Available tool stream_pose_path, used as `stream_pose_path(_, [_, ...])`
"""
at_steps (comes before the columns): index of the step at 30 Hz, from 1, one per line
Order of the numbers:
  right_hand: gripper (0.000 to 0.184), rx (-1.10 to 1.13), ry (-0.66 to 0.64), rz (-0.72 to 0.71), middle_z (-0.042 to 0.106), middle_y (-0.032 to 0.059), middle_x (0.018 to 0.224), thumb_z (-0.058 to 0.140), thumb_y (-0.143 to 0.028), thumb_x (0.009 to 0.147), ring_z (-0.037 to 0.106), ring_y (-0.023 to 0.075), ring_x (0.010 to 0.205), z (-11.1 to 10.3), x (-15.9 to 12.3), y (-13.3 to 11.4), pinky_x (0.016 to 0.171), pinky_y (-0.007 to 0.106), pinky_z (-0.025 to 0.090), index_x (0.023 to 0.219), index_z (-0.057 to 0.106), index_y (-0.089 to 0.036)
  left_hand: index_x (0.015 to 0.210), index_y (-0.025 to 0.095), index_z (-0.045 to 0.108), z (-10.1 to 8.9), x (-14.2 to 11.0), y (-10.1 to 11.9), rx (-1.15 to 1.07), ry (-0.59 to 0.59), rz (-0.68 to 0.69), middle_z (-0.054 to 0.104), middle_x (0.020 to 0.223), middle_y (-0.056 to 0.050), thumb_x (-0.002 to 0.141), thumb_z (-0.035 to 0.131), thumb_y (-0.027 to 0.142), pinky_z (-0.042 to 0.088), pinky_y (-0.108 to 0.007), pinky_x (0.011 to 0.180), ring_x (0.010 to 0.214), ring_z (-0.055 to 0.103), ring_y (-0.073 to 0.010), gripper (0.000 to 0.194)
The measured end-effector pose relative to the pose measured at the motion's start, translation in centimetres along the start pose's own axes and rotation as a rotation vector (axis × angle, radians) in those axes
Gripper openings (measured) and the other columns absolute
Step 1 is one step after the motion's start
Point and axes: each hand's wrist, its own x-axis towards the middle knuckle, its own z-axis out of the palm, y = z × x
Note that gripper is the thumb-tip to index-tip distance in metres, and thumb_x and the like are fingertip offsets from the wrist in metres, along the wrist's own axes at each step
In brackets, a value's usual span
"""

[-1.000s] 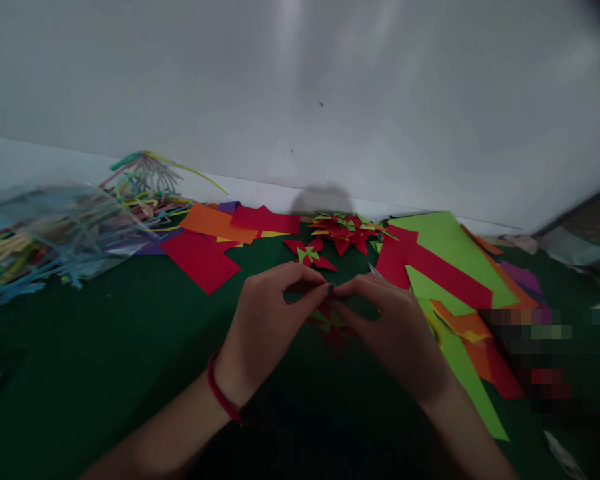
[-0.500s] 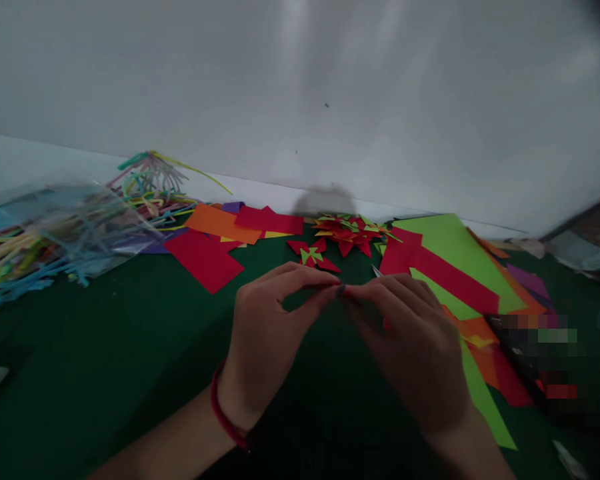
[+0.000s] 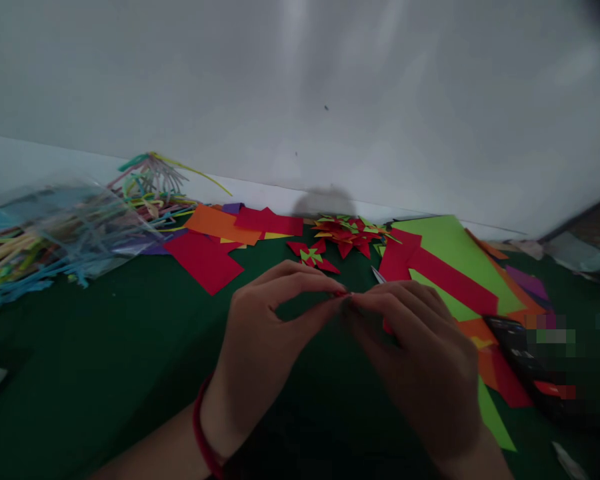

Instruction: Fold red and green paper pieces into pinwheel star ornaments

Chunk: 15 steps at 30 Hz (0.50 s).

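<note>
My left hand (image 3: 265, 343), with a dark red band (image 3: 205, 427) round its wrist, is closed in a pinch with thumb against fingers. Between its fingertips shows a small red piece of paper (image 3: 341, 292), mostly hidden. My right hand (image 3: 423, 360) pinches the same piece from the other side, the fingertips of both hands meeting above the green table. Just beyond them lies a red paper flower (image 3: 313, 256) with a green centre. Metal tips of what look like scissors (image 3: 378, 275) poke out behind my right hand.
A heap of red, green and orange paper flowers (image 3: 350, 235) lies near the wall. Green sheets (image 3: 443, 247) and red strips (image 3: 455, 280) are at the right, beside a black phone (image 3: 515, 350). Red cards (image 3: 205, 260) and bagged coloured pipe cleaners (image 3: 70, 227) lie left.
Both hands have shifted slightly down and toward me, still pinching at the fingertips. The right hand has moved a little to the right, and more of the phone shows.
</note>
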Motion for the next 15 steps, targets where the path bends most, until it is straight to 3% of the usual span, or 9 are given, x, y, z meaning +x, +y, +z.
stream_pose_path(8, [0.006, 0.062, -0.039, 0.033, 0.061, 0.0001, 0.073, 0.062, -0.015, 0.073, 0.054, 0.0138, 0.072, -0.31, 0.05, 0.08, 0.068, 0.026, 0.04, 0.077, 0.06, -0.02, 0.077, 0.025, 0.067, -0.19, -0.18, 0.07, -0.043, -0.018, -0.044, 0.064, 0.082, 0.003, 0.072, 0.063, 0.022, 0.047, -0.019, 0.065, 0.073, 0.059, -0.0106, 0.008])
stream_pose_path(15, [0.007, 0.235, -0.124, 0.146, 0.063, -0.0014, 0.075, 0.06, -0.021, 0.076, 0.057, 0.0127, 0.072, -0.17, 0.4, 0.43, 0.066, 0.023, 0.043, 0.082, 0.062, -0.023, 0.075, 0.025, 0.066, -0.24, -0.42, 0.58, 0.054, -0.019, -0.005, 0.064, 0.078, 0.004, 0.072, 0.063, 0.021, 0.046, -0.016, 0.063, 0.068, 0.058, -0.0089, 0.006])
